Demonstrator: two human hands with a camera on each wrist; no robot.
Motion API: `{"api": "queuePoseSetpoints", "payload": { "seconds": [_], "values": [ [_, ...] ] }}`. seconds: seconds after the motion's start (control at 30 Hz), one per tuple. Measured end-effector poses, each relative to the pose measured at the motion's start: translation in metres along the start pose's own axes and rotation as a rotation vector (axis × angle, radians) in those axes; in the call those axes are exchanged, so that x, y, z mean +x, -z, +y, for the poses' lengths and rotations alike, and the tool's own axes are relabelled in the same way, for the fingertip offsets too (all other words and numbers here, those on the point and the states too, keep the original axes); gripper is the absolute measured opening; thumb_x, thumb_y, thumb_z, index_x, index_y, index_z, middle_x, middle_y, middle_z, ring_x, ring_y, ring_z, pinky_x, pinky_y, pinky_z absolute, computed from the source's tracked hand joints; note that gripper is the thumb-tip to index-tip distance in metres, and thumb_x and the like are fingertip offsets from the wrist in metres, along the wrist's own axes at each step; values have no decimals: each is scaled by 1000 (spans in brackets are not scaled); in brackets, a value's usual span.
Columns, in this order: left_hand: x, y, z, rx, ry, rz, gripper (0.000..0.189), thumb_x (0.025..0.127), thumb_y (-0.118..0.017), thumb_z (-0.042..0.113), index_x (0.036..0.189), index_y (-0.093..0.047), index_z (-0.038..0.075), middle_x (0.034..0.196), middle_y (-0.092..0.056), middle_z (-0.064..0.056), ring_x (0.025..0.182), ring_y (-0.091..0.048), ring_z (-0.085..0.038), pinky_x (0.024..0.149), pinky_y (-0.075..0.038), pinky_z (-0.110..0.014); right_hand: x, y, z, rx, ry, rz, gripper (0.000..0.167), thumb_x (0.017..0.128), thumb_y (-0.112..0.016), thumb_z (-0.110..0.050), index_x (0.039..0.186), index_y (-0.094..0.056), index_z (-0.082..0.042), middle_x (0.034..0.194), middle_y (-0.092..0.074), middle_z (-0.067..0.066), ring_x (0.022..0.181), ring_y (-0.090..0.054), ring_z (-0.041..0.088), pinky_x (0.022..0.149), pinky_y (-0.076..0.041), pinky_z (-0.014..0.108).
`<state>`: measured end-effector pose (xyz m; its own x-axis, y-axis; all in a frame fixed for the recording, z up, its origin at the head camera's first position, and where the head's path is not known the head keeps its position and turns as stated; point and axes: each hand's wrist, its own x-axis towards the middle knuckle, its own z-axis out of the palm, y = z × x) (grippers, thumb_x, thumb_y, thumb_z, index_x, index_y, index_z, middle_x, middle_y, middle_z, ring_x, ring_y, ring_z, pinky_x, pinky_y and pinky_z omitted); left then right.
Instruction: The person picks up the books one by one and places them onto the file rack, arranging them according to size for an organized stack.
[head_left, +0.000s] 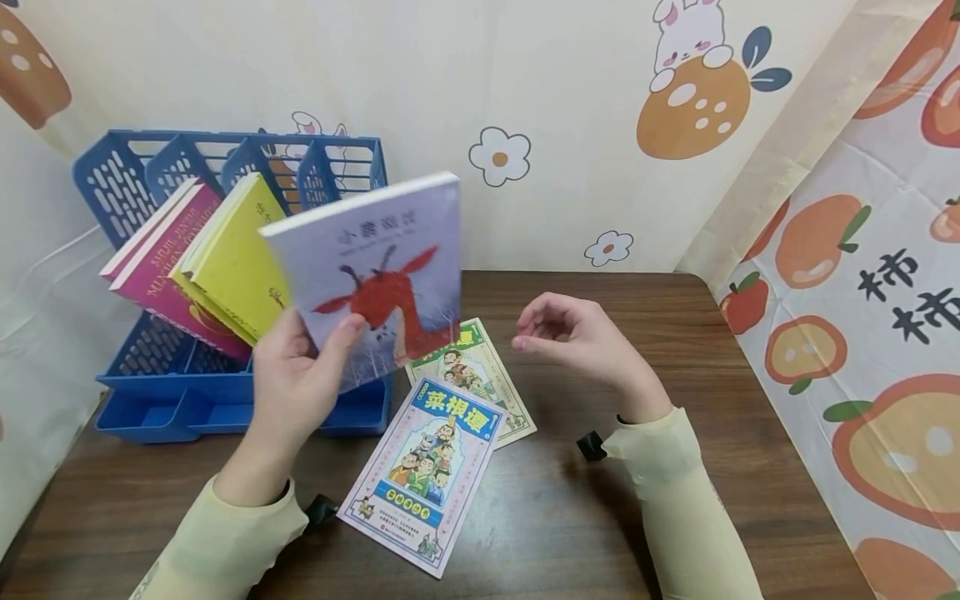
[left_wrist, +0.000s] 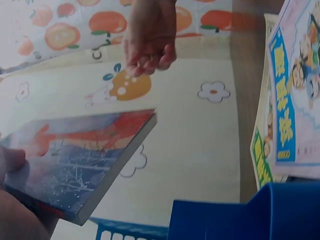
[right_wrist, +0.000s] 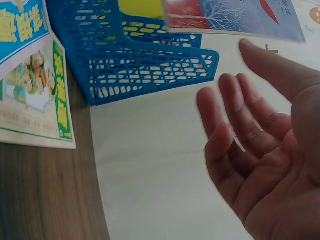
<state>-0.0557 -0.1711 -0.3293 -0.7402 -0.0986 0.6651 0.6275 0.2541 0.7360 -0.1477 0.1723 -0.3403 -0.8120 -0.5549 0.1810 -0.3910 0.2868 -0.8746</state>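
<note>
A lavender picture book (head_left: 420, 275) with a red giraffe-like animal on its cover is held up in my left hand (head_left: 296, 375). The thumb lies across the cover and the fingers go behind it, hidden. The left wrist view shows the same book (left_wrist: 75, 160) tilted, its page edges facing the camera. To the right, apart from the book, my right hand (head_left: 577, 337) hovers over the table with loosely bent fingers. In the right wrist view that hand (right_wrist: 265, 145) has nothing in its palm. Below the lavender book lie a blue-and-pink booklet (head_left: 420, 533) and a green-and-cream booklet (head_left: 513, 408), overlapping.
A blue slatted book rack (head_left: 150, 408) with dividers stands at the back left. Magenta books (head_left: 161, 275) and yellow books (head_left: 240, 258) lean in it. The brown wooden table (head_left: 570, 533) meets a printed cloth backdrop (head_left: 570, 100) behind.
</note>
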Motion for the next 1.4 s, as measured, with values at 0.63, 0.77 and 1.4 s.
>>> {"api": "queuePoseSetpoints", "payload": {
  "seconds": [0.63,0.77,1.4],
  "values": [
    [12,12,-41,170,98,420,47,106,-69,10,151,-56,11,148,-68,-3,133,-68,-26,108,-58,-37,3,-2,12,-130,-76,-77,14,97,-87,-22,103,-75,-21,93,-75,-2,85,-69,20,72,-56,34],
    [9,11,-55,248,153,402,45,107,-69,15,151,-57,15,148,-69,3,134,-69,-22,107,-58,-38,3,-3,14,-140,-61,-90,12,98,-86,-22,103,-75,-22,92,-75,-3,83,-67,21,70,-54,30],
    [6,5,-74,443,341,189,41,110,-67,22,147,-58,7,150,-68,-10,130,-70,-39,99,-57,-69,4,-5,12,-158,-74,-132,11,99,-84,-26,105,-76,-21,92,-74,-3,84,-65,22,71,-52,30]
  ]
}}
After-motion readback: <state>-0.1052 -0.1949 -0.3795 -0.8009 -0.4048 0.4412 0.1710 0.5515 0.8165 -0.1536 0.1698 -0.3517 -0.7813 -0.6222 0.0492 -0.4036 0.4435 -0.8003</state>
